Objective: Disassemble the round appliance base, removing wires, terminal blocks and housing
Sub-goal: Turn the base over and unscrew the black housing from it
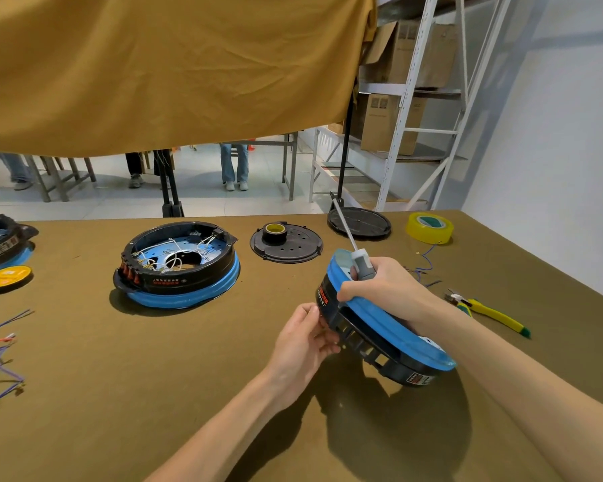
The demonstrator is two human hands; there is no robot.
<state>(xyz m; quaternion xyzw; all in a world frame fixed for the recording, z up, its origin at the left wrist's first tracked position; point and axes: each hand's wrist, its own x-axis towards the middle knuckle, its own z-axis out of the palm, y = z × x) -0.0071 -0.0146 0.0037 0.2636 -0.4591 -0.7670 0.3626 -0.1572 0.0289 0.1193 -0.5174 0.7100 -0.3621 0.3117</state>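
Nearest the camera, a round appliance base (380, 328) is held tilted on edge above the brown-covered table (188, 394), its blue rim uppermost and its black housing (362, 342) turned toward the left hand (305, 339). The housing's lower edge is pinched by the left hand's fingers. The right hand (383, 287) is curled over the blue rim and is wrapped at the same time around the grey handle of a screwdriver (357, 255), whose shaft points up and away — so two things are being managed by one grip.

A slip is judged the main risk: with the base propped at an angle and only lightly pinched on the left, it could be twisted out of the fingers and dropped onto the table. The screwdriver could also be let go — or its tip swung — if the right hand is shifted on the rim.

A second base (176, 266), opened with white wires (174, 252) exposed, is set well apart to the left, with yellow-handled pliers (488, 313) lying on the right.
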